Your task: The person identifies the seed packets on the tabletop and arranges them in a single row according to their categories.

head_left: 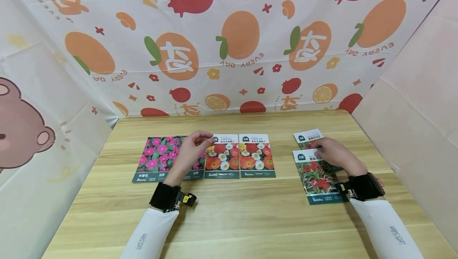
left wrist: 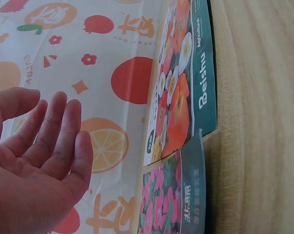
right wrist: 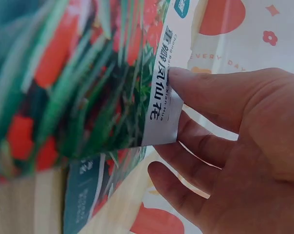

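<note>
My right hand (head_left: 338, 156) pinches the top edge of a red-flowered seed packet (head_left: 318, 181), thumb on its front and fingers behind. In the right wrist view this held packet (right wrist: 98, 83) is tilted up, overlapping a second red-flowered packet (right wrist: 115, 168) that lies behind it. My left hand (head_left: 189, 151) hovers over the row on the left, fingers relaxed and holding nothing. Beneath it are two pink-flowered packets, the left one (head_left: 154, 157) mostly showing and the other (head_left: 196, 167) partly hidden by the hand. Two poppy packets, one nearer (head_left: 222, 159) and one farther right (head_left: 257, 157), continue the row.
The packets are on a wood-grain table (head_left: 229, 219). A fruit-print cloth (head_left: 200, 52) hangs behind its back edge, and pale walls stand at the left (head_left: 75, 131) and right (head_left: 415, 111). A gap of table separates the poppy packets from the red-flowered ones.
</note>
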